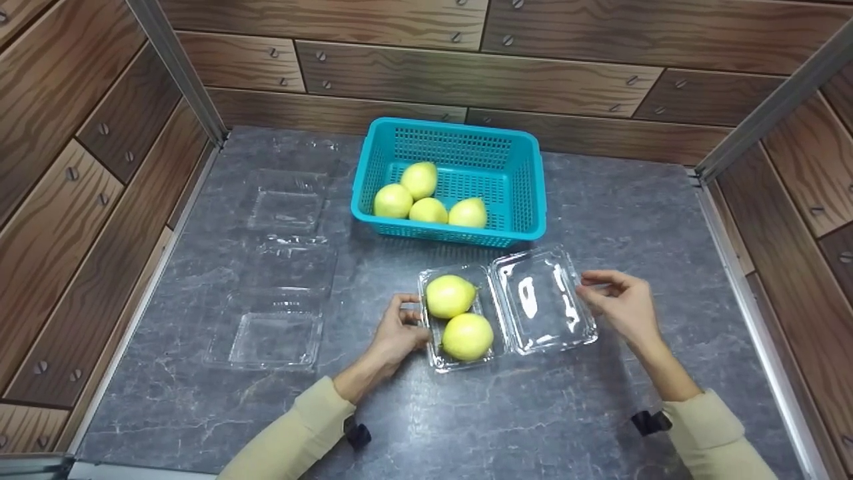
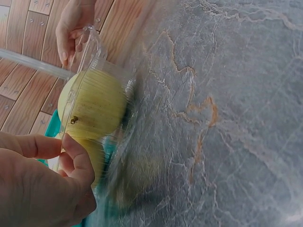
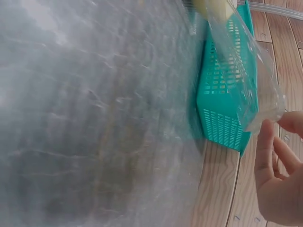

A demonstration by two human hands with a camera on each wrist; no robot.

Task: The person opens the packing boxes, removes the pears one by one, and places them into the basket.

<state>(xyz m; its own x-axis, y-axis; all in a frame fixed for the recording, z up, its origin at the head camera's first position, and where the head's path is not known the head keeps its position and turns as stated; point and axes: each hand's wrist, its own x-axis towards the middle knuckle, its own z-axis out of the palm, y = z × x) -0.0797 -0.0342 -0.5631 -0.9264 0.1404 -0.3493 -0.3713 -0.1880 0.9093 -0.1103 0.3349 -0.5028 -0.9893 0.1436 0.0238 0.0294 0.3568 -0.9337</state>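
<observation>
A clear plastic clamshell box (image 1: 436, 361) lies unfolded on the grey table, with two yellow-green pears (image 1: 450, 297) in its base. My left hand (image 1: 398, 337) pinches the left rim of that base between thumb and fingers, as the left wrist view shows close up. On the other side, my right hand (image 1: 623, 303) pinches the outer edge of the transparent lid (image 1: 543, 307). The lid (image 3: 258, 90) slants above the table in the right wrist view, held at its corner by thumb and forefinger.
Behind the box stands a turquoise slotted basket (image 1: 520, 167) holding several pears (image 1: 419, 180). Along the left side lie more clear boxes (image 1: 276, 339), unfolded and hard to see against the marbled table (image 1: 173, 400). Wood-patterned walls (image 1: 400, 67) enclose the back and sides.
</observation>
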